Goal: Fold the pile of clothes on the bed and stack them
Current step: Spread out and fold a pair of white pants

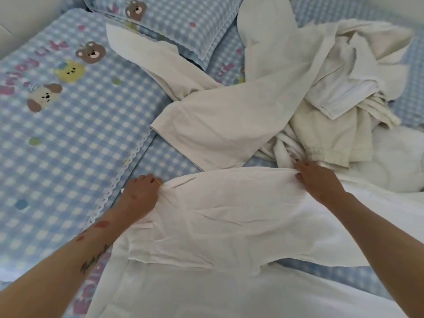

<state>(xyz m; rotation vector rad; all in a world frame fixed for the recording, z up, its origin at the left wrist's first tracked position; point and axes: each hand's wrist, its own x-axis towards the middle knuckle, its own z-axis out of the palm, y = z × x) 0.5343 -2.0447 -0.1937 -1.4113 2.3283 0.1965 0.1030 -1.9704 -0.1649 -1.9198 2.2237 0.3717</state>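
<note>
A white garment (229, 214) lies spread and wrinkled on the bed in front of me. My left hand (141, 195) grips its far left corner, fingers curled into the bunched cloth. My right hand (317, 180) pinches its far right edge, pulling the top edge taut between both hands. Behind it lies a jumbled pile of white and cream clothes (321, 99), with a long cream garment (218, 125) spread toward the left.
The bed (68, 134) has a blue gingham cover with cartoon animals. A matching pillow (172, 21) sits at the back. A white quilt (399, 161) bulges at the right. More white cloth (206, 294) lies near me.
</note>
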